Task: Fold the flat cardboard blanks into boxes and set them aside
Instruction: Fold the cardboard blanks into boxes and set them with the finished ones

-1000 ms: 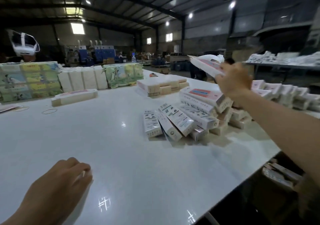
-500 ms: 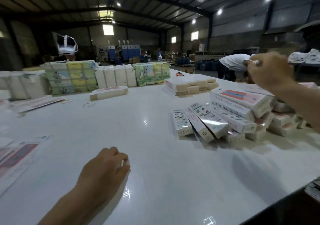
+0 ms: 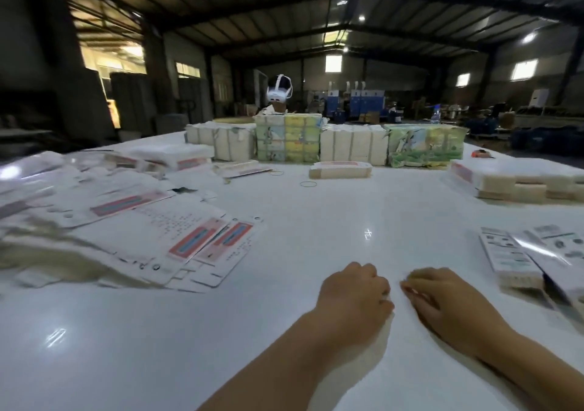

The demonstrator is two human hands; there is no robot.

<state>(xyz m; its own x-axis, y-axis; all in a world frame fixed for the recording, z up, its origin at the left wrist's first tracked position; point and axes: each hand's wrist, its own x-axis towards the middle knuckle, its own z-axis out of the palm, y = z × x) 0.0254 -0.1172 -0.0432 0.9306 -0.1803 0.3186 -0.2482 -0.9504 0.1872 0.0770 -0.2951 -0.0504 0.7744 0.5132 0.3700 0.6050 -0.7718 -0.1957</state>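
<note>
While both hands rest knuckles-up on our glossy white table [image 3: 284, 331], we log left hand [image 3: 355, 297] curled, grasp indiscernible, right hand [image 3: 455, 306] loosely bent, nothing visibly held, flat printed blanks [image 3: 177, 237] fanned left, two folded boxes [image 3: 518, 259] right, two rubber bands [image 3: 308, 184] beyond.

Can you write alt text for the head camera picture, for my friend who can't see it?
Two bare hands, left hand and right hand, rest close together on a white table. Flat printed cardboard blanks lie spread to the left, folded boxes to the right.
</note>
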